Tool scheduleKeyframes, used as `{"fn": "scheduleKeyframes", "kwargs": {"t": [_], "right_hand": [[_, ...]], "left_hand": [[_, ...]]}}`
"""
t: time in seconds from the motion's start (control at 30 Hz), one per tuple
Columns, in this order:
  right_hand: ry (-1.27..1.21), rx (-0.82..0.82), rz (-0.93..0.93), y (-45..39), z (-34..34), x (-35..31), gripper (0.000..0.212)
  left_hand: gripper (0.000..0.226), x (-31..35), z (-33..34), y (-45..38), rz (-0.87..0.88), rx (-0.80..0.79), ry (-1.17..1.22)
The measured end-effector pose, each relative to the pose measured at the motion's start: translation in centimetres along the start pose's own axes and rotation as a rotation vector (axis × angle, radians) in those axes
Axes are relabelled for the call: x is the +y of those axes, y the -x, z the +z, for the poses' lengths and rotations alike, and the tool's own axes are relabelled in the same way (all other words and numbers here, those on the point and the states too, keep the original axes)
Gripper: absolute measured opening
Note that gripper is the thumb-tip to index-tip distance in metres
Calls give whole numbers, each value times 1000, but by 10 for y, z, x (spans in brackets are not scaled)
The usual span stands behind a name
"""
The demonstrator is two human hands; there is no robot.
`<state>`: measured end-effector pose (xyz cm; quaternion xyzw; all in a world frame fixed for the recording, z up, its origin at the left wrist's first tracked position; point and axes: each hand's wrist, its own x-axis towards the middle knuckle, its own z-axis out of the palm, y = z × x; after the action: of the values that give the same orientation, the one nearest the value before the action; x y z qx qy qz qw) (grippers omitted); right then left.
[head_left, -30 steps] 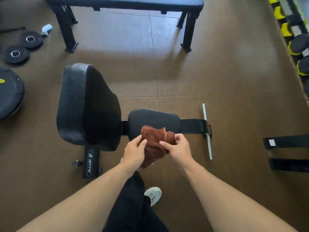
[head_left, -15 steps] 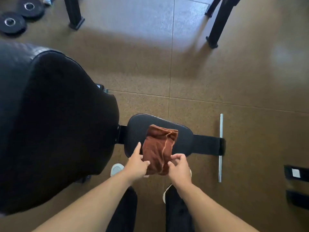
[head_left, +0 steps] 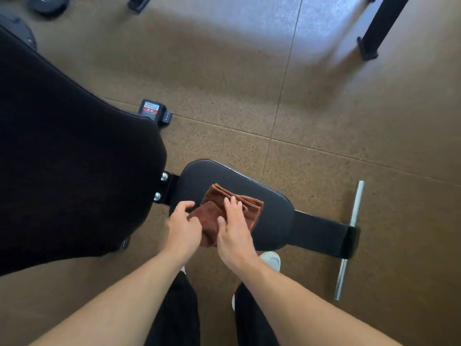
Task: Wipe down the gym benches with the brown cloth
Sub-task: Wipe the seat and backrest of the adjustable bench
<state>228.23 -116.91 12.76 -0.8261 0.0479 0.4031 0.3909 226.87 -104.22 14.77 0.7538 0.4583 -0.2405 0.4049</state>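
Observation:
A folded brown cloth (head_left: 249, 208) lies on the black seat pad (head_left: 272, 211) of a gym bench. My right hand (head_left: 233, 232) rests flat on top of the cloth, fingers spread and pressing it onto the pad. My left hand (head_left: 183, 227) touches the cloth's left edge with curled fingers. The bench's large black backrest (head_left: 69, 171) rises at the left and fills much of the view, hiding the frame beneath it.
The bench's black base bar (head_left: 324, 233) ends in a metal cross tube (head_left: 349, 240) on the brown floor. Legs of another bench (head_left: 379, 28) stand at the top right. Weight plates (head_left: 47, 3) lie at the top left. My shoes (head_left: 270, 260) stand below the seat.
The camera has come closer and lower. The cloth, held up between both hands before, now lies on the seat pad, and my right hand has moved on top of it.

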Motion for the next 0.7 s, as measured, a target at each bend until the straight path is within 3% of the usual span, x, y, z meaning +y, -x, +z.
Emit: {"fn": "scheduleKeyframes", "kwargs": {"t": [0.07, 0.13, 0.27, 0.37, 0.5, 0.7], "right_hand": [[267, -46, 30, -18, 28, 4, 65], [462, -9, 35, -31, 46, 10, 79], [665, 129, -161, -68, 47, 29, 97], [768, 230, -348, -105, 29, 31, 92], [860, 296, -491, -140, 8, 21, 75], [768, 537, -300, -85, -26, 89, 61]], "left_hand": [[43, -17, -3, -7, -95, 127, -164], [43, -27, -3, -11, -70, 183, -281], [42, -38, 4, -29, 419, 220, -390], [48, -35, 12, -54, 524, 213, -319], [55, -28, 13, -77, 427, 148, -336], [64, -46, 12, -89, 528, 13, -619]]}}
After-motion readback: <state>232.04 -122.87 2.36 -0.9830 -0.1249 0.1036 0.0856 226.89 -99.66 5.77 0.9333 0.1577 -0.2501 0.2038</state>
